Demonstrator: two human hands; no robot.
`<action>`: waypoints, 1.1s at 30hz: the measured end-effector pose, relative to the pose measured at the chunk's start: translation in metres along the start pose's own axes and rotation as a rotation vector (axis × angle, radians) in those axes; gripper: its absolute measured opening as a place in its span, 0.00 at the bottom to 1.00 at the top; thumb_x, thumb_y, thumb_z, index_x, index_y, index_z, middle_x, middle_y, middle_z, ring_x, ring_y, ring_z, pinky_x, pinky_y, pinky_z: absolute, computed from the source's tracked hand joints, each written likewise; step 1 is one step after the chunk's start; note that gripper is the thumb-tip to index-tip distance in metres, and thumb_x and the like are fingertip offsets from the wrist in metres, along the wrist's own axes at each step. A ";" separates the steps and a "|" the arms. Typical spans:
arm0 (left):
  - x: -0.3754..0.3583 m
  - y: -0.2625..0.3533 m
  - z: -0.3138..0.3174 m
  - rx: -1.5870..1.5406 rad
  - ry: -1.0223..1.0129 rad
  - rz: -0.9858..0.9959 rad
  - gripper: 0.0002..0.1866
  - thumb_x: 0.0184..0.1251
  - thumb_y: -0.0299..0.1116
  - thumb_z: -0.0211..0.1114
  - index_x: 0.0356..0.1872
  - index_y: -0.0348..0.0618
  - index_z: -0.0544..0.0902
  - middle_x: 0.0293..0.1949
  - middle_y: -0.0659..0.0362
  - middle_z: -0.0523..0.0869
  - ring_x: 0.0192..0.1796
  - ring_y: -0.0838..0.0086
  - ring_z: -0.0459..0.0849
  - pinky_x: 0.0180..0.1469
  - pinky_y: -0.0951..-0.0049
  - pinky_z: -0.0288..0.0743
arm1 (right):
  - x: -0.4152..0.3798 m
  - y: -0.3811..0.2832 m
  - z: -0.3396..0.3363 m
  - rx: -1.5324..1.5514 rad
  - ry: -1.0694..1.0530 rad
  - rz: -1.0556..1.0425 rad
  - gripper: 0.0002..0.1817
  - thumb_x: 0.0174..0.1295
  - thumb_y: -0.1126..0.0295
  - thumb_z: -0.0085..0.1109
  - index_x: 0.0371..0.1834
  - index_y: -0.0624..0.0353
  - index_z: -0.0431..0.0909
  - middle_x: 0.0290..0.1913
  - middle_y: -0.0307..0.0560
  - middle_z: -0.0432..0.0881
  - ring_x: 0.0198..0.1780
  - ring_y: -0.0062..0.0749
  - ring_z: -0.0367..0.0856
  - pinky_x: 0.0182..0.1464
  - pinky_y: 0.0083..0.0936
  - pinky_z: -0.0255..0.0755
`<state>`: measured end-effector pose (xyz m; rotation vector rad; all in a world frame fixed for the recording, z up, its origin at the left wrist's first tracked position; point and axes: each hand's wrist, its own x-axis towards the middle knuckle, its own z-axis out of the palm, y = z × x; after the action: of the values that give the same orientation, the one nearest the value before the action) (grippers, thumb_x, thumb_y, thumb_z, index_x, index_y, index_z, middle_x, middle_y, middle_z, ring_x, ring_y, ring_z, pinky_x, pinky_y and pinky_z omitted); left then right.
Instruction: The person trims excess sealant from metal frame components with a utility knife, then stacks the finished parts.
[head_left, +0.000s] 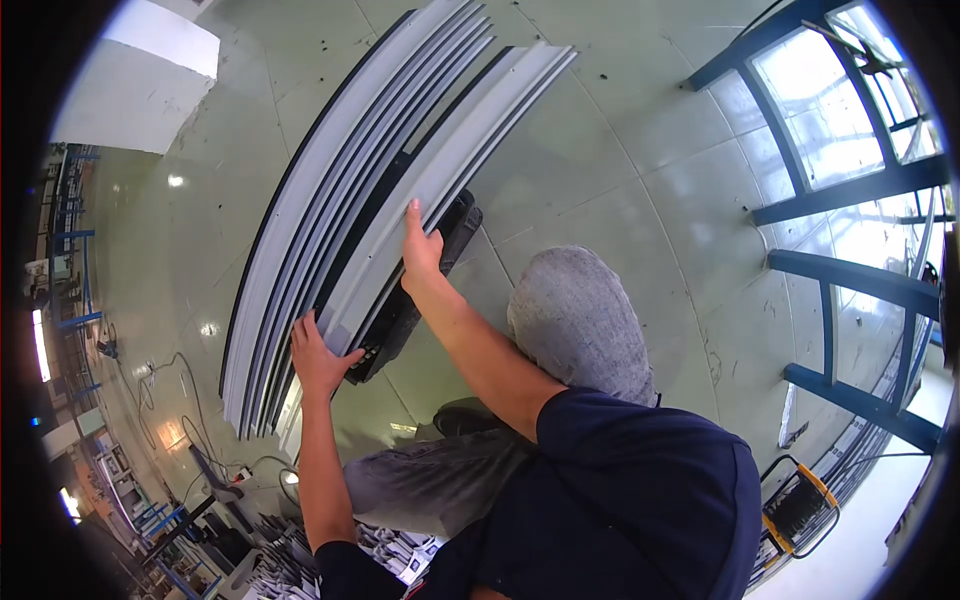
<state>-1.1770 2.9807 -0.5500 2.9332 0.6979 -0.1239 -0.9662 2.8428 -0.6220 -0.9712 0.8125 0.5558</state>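
Note:
Several long white and grey profiles (300, 210) with dark edges lie side by side on a low dark support. A separate white profile (450, 150) lies at their right side. My left hand (318, 362) grips this profile near its lower end, fingers at one edge and thumb at the other. Farther up, my right hand (422, 250) holds the same profile at its right edge, one finger stretched along its top face. The undersides of both grips are hidden.
Below the profiles is a dark support (400, 325). Blue metal frames (840, 195) stand at the right, above a yellow and black cable reel (800, 508). A white block (140, 85) is at the upper left. Cables (185, 390) trail over the floor at the left.

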 end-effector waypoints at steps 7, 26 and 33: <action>-0.012 0.014 0.015 0.098 0.139 0.008 0.60 0.34 0.43 0.91 0.73 0.42 0.66 0.65 0.46 0.73 0.67 0.46 0.74 0.68 0.48 0.69 | 0.011 0.015 -0.001 -0.083 0.047 -0.051 0.59 0.66 0.27 0.59 0.78 0.75 0.59 0.75 0.70 0.69 0.77 0.56 0.68 0.76 0.46 0.64; -0.001 0.010 -0.009 0.009 -0.026 0.030 0.70 0.32 0.32 0.88 0.83 0.45 0.55 0.66 0.44 0.73 0.67 0.43 0.73 0.72 0.49 0.68 | -0.020 -0.013 -0.016 -0.436 -0.009 -0.290 0.33 0.49 0.57 0.80 0.49 0.71 0.75 0.50 0.62 0.86 0.54 0.52 0.86 0.59 0.43 0.78; 0.000 0.010 -0.012 0.039 0.004 0.022 0.68 0.30 0.32 0.88 0.81 0.47 0.58 0.65 0.45 0.74 0.68 0.44 0.73 0.73 0.50 0.67 | -0.014 -0.013 -0.019 -0.344 -0.080 -0.268 0.22 0.49 0.69 0.75 0.44 0.70 0.78 0.40 0.51 0.86 0.42 0.38 0.86 0.48 0.36 0.79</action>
<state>-1.1715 2.9738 -0.5368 2.9785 0.6714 -0.1308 -0.9713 2.8194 -0.6106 -1.3422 0.5111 0.5062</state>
